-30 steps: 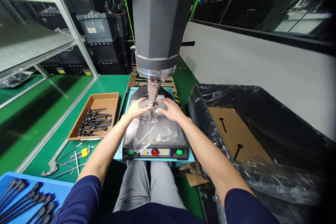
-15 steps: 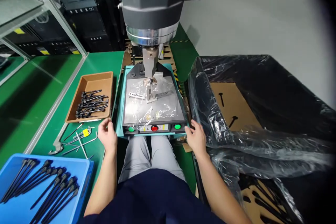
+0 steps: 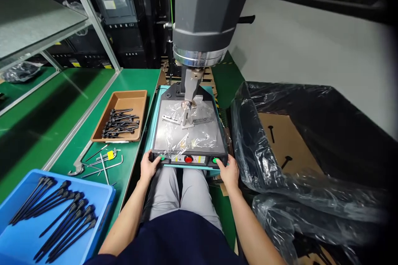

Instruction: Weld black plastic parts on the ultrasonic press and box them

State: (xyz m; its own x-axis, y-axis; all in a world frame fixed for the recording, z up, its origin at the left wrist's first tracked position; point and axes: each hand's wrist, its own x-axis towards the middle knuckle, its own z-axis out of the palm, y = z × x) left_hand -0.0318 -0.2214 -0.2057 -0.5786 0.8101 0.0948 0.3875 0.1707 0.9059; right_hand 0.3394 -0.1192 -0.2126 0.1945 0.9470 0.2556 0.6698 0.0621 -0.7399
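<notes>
A bench-top press machine (image 3: 202, 8) stands in front of me, its horn tip (image 3: 192, 85) above a small metal fixture (image 3: 187, 118) on the plate. Clear plastic film (image 3: 174, 138) covers much of that plate. At the base's front left corner, my left hand (image 3: 148, 167) has its thumb on a green button (image 3: 162, 157), with its fingers wrapped round the side. My right hand (image 3: 229, 172) grips the opposite corner in the same way, thumb on the other green button (image 3: 214, 160). Between them sits a red button (image 3: 188, 159). Whether anything lies in the fixture is unclear.
To the left, a brown tray (image 3: 115, 96) holds dark screw-like parts, and hex keys (image 3: 116, 165) lie on the green bench (image 3: 133, 76). A blue tray (image 3: 104, 192) contains several long black rods. Plastic-lined boxes (image 3: 248, 149) stand at right.
Both hands have moved inward from beside the machine onto its front corners, thumbs now at the green buttons. My view has shifted, so everything appears further right and slightly lower.
</notes>
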